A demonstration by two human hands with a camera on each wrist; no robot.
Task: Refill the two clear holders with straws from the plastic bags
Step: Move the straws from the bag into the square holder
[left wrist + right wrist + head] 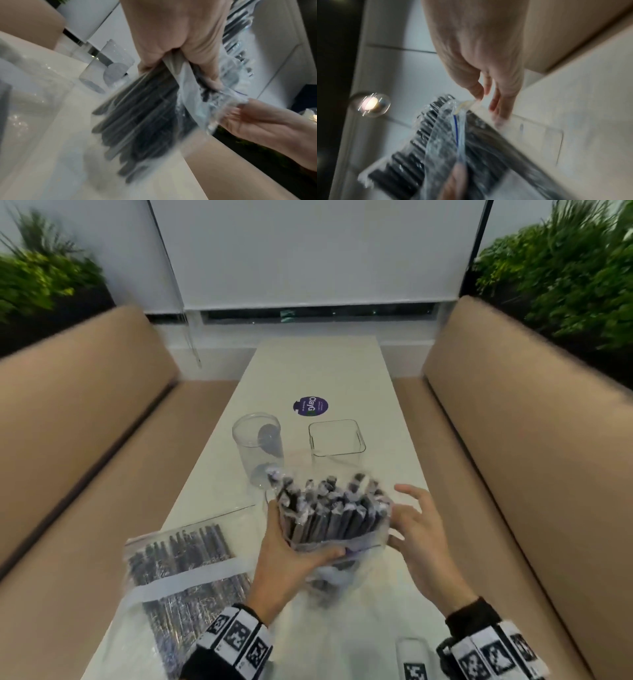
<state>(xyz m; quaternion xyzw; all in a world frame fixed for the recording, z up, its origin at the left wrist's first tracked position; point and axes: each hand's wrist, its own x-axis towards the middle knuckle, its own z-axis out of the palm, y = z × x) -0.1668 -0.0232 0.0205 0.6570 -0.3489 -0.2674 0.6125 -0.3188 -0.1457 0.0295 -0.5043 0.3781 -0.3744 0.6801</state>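
Note:
Two clear holders stand mid-table with nothing in them: a round holder (257,451) (109,67) and a square holder (337,441). My left hand (298,542) (180,40) grips a clear plastic bag (339,553) (193,83) (443,142) above the table. Dark wrapped straws (329,508) (137,115) stick out of its open mouth toward the holders. My right hand (411,525) (488,67) (257,121) touches the bag's right edge with fairly straight, spread fingers. A second bag of straws (185,563) lies flat at the near left.
The long white table (318,371) runs between two beige benches (85,422) (531,422). A purple round sticker (310,406) lies beyond the holders. A small white object (411,655) sits at the near right edge. Plants stand behind both benches.

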